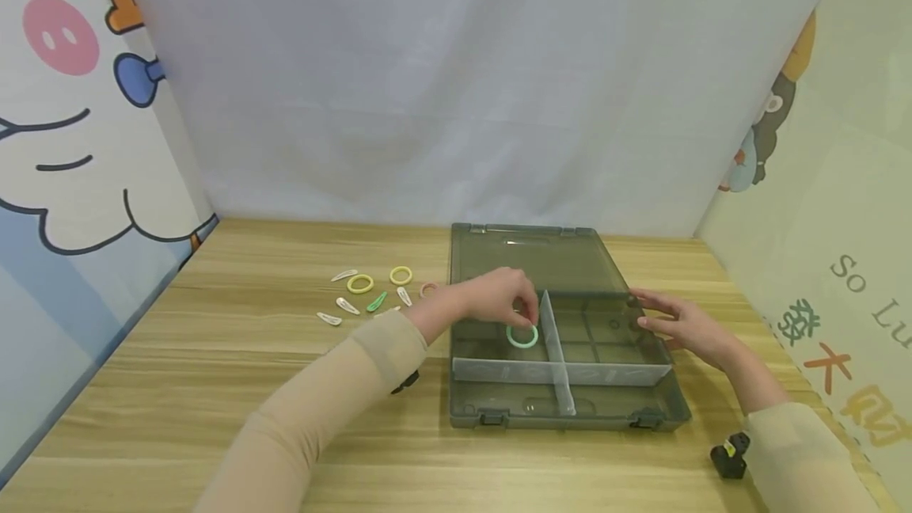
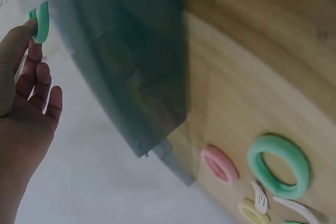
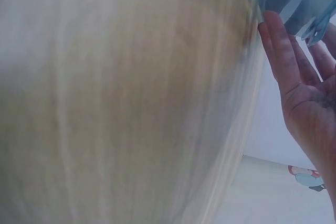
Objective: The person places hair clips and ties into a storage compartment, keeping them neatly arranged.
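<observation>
Ring (image 1: pixel 522 346), mint green, hangs pinched between thumb and fingers of the left hand (image 1: pixel 502 295) in the rear-left section of a grey see-through box (image 1: pixel 563 423), as I follow the work by remote feed; whether it touches the floor there, I cannot tell. The right hand (image 1: pixel 680 327), fingers extended, rests at the box's right wall, apparently steadying it. I judge this to be the placing step of a sorting job: the next move calls for a small lowering and a release. Room is tight on the right, where the cross divider (image 1: pixel 552 331) stands just beside the ring, and the long divider (image 1: pixel 606 373) bounds the front; behind rises the lid (image 1: pixel 523 252). My best way out looks to be upward, then left over the outer wall. Left of the box, yellow rings (image 1: pixel 360 292), hair clips (image 1: pixel 347 305), a pink ring (image 1: pixel 427 285) and another green ring (image 2: pixel 300 169) lie on the table (image 1: pixel 235 323).
</observation>
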The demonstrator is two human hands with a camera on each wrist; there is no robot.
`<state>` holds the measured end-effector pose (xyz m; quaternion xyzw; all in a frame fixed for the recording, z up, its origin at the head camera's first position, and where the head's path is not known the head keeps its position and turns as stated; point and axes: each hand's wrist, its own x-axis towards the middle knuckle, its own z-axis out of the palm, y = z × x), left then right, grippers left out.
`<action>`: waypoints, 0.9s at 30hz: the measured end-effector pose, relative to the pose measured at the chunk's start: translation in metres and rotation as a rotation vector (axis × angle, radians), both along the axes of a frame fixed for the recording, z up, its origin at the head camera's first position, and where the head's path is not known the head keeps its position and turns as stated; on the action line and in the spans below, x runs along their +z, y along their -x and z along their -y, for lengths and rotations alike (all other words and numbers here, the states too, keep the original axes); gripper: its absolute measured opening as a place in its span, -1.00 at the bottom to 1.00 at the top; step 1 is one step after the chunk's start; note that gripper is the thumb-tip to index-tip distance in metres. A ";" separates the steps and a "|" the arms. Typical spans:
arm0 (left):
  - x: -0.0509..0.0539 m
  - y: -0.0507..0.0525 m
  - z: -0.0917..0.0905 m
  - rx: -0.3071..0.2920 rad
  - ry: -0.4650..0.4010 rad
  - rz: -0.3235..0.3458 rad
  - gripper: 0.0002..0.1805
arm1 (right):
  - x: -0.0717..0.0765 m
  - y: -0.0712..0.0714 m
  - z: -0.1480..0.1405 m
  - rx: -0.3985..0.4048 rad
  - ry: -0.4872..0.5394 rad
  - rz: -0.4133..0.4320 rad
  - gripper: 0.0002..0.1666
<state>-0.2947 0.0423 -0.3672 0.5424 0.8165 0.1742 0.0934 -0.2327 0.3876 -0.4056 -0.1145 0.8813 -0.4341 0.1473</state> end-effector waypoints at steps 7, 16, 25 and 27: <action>-0.018 -0.007 -0.009 -0.047 0.029 0.000 -0.93 | -0.001 0.000 0.000 0.004 -0.003 -0.006 -0.25; -0.029 -0.009 -0.016 -0.074 0.025 -0.041 -0.94 | -0.001 0.000 -0.001 0.005 -0.001 -0.009 -0.25; -0.039 -0.007 -0.020 -0.091 0.036 0.005 -0.93 | -0.002 0.000 -0.002 0.004 0.014 -0.003 -0.25; -0.041 -0.006 -0.022 -0.092 0.043 0.024 -0.92 | -0.003 0.000 -0.002 0.005 0.015 -0.004 -0.25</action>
